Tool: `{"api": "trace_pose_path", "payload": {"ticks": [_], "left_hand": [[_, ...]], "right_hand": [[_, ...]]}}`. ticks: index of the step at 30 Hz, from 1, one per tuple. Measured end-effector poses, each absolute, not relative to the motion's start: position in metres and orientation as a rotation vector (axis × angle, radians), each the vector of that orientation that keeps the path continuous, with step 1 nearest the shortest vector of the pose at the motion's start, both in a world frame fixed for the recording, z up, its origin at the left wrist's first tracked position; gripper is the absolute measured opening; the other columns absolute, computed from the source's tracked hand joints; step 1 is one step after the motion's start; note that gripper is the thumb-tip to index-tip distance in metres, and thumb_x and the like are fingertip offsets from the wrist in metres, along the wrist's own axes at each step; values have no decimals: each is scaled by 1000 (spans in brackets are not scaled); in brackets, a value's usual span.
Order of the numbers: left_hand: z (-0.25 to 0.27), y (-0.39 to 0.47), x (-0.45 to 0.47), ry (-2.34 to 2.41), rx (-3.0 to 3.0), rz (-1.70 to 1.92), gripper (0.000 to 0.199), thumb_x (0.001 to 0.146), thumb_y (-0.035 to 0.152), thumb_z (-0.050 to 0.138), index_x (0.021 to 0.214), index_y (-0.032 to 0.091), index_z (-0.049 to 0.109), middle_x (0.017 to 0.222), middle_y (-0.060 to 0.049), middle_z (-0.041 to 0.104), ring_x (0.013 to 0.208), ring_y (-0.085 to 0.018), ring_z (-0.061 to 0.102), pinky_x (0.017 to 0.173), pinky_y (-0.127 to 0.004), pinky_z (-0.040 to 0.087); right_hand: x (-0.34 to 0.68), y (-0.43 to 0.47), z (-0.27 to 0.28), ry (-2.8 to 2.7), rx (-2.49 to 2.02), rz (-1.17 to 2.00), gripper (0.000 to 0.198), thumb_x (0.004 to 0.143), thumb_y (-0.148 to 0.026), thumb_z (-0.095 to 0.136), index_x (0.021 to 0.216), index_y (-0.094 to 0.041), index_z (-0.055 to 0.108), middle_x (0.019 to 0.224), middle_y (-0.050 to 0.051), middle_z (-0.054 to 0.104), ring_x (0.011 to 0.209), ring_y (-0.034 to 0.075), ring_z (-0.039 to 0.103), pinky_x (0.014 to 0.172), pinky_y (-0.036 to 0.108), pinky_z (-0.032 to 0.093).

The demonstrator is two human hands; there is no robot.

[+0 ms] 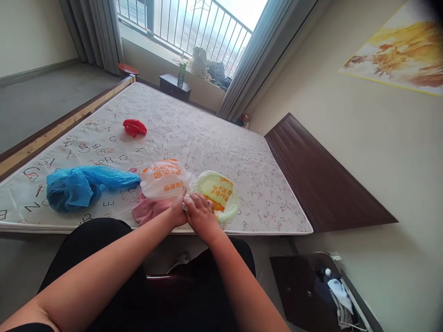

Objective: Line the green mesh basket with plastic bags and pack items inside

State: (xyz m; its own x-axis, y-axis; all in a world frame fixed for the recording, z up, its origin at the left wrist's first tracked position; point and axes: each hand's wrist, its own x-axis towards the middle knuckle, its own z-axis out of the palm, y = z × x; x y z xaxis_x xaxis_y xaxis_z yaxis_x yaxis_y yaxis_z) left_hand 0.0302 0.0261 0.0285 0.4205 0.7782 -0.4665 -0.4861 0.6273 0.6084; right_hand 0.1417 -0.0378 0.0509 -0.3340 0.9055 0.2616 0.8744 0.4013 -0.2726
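My left hand (178, 211) and my right hand (200, 213) meet at the near edge of the mattress. Both are closed on a bunched, whitish part of a plastic bag (162, 177), white with orange print, whose fuller part spreads to the left. Under that bag, beside my left wrist, lies a pink cloth (150, 210). Just right of my right hand is a pale yellow-green plastic bag (226, 196) with orange print. A knotted-looking blue plastic bag (74, 189) stretches out at the left, its thin end reaching the white bag. My fingers hide most of the gripped plastic.
A red plastic bag (134, 127) lies farther back on the letter-printed mattress (207, 143). The wooden headboard (321, 180) rises at the right, above a dark nightstand (297, 286) holding cloths. By the window stands another nightstand (173, 86) with a green bottle (182, 74).
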Motion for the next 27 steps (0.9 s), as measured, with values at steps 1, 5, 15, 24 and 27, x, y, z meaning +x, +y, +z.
{"api": "trace_pose_path", "payload": {"ticks": [1, 5, 15, 24, 27], "left_hand": [[35, 23, 30, 705, 365, 754, 59, 95, 71, 49, 95, 16, 69, 91, -17, 74, 105, -35, 72, 93, -50, 60], [50, 22, 29, 490, 264, 704, 57, 97, 70, 48, 112, 18, 66, 105, -16, 73, 109, -31, 71, 97, -46, 58], [24, 43, 31, 1052, 370, 821, 8, 95, 22, 59, 97, 19, 66, 109, -13, 72, 110, -23, 67, 93, -34, 54], [14, 48, 29, 1118, 447, 856, 14, 83, 13, 63, 93, 22, 65, 115, -12, 72, 118, -26, 63, 100, -39, 49], [6, 51, 31, 1158, 455, 866, 14, 82, 16, 64, 95, 23, 65, 119, -11, 71, 123, -26, 60, 102, -40, 47]], "right_hand": [[148, -37, 58, -2283, -1491, 163, 42, 97, -19, 60, 138, -27, 61, 144, 11, 62, 140, 30, 49, 114, 50, 41], [179, -22, 71, -1962, -1365, 378, 31, 97, -17, 52, 123, -25, 68, 122, 7, 70, 120, 22, 62, 105, 38, 49], [234, 39, -7, -1533, -2075, 517, 44, 84, -22, 63, 125, -10, 71, 128, 18, 70, 121, 27, 64, 111, 42, 45], [260, 10, 6, -1244, -2042, 20, 43, 92, -32, 51, 129, -19, 67, 150, 17, 56, 145, 30, 46, 122, 54, 31], [285, -13, -10, -865, -2148, 40, 64, 81, -36, 64, 142, -18, 56, 159, 23, 43, 150, 37, 38, 118, 58, 36]]}}
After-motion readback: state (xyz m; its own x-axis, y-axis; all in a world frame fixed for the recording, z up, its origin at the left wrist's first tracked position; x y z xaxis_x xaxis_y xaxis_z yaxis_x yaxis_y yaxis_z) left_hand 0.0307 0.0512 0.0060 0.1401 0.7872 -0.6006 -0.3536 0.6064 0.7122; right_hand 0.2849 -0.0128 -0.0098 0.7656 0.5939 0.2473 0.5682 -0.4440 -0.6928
